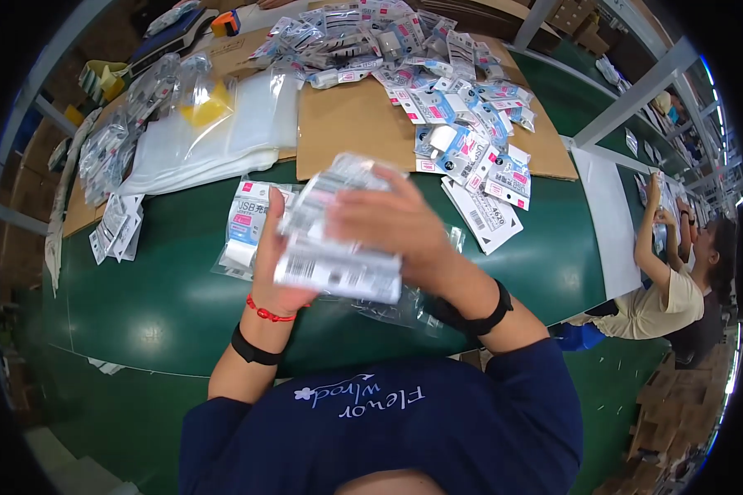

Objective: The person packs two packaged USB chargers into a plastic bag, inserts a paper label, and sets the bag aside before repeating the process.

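Note:
Between my two hands, above the green table in front of me, is a stack of clear plastic packets with white printed cards (338, 276), blurred by motion. My left hand (271, 260) grips the stack from its left side, thumb up along the edge. Across the top and right side lies my right hand (392, 223), its fingers smeared but bent over the packets. Just left of the stack, a bagged white charger adapter (241, 223) with a blue and pink card rests on the table. Clear plastic bags (404, 312) lie partly hidden under my right forearm.
A large heap of bagged adapters (462, 124) covers cardboard (347, 124) at the back. White cards (483, 216) lie at its front edge. Clear bag sheets (215, 132) are stacked back left, near more packets (111, 157). Another person (669, 280) works at the far right.

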Demonstrator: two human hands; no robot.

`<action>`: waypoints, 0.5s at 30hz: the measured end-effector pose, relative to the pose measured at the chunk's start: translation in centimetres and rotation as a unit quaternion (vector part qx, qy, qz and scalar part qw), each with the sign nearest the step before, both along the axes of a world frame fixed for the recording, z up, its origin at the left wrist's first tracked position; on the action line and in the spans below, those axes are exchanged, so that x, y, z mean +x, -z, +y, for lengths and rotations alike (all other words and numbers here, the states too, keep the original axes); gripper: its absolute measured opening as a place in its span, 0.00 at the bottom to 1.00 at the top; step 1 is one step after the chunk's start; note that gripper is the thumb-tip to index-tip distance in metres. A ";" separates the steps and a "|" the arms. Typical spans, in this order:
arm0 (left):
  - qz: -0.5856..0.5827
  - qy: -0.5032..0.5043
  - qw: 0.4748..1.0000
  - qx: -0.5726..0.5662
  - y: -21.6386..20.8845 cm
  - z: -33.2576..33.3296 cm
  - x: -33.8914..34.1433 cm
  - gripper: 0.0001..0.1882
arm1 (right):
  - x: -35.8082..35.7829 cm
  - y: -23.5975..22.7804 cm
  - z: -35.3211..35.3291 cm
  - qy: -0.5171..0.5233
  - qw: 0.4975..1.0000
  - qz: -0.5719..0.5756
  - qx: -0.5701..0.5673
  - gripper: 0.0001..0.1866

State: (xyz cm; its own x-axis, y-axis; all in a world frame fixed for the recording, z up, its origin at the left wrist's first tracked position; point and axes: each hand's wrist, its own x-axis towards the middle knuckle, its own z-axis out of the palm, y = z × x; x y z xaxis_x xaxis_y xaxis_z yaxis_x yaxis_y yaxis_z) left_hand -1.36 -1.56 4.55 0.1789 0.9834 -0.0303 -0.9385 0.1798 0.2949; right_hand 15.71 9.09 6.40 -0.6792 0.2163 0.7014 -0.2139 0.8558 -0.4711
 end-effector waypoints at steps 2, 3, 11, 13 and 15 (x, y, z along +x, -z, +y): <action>-0.051 0.037 0.997 0.042 1.2 -0.3 -0.7 0.25 | 0.4 -0.2 -1.2 -0.034 0.994 -0.028 0.097 0.24; 0.004 -0.010 1.000 -0.004 2.0 -0.7 -1.1 0.26 | 0.7 -0.9 -1.9 -0.052 0.992 -0.067 0.092 0.27; 0.164 -0.176 0.971 -0.005 -0.5 -2.3 -1.1 0.30 | 3.5 -2.6 11.4 0.143 0.979 -0.144 0.012 0.39; 0.023 -0.145 0.989 0.005 -1.1 -1.5 -1.0 0.31 | 5.6 -1.4 18.1 0.230 0.956 -0.164 0.074 0.39; 0.058 -0.159 0.986 0.008 -0.8 -1.6 -0.7 0.30 | 5.5 0.3 21.8 0.243 0.946 -0.190 0.098 0.38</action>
